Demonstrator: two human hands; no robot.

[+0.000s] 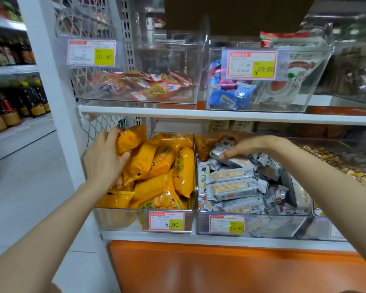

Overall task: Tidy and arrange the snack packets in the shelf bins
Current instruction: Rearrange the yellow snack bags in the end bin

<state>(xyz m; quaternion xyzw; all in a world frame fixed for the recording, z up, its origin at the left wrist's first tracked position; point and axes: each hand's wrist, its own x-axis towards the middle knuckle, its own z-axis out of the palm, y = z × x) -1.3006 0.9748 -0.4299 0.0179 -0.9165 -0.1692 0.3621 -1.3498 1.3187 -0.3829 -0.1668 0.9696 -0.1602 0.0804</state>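
Observation:
Two clear bins sit side by side on the lower shelf. The left bin [118,216] is piled with yellow-orange snack packets [156,178]. My left hand [105,157] grips one yellow packet [131,138] at the bin's back left corner. The right bin [262,226] holds several grey-silver packets [235,187], plus one stray orange packet [205,145] at its back left. My right hand [247,146] reaches into the back of that bin, thumb and fingers pinching a silver packet [224,154] beside the orange one.
The upper shelf [199,115] carries clear bins of red-and-yellow packets [140,85] and blue and white packs [230,96]. Price tags hang on the bin fronts. Dark bottles [15,106] fill a shelf at far left. An orange panel [220,269] lies below.

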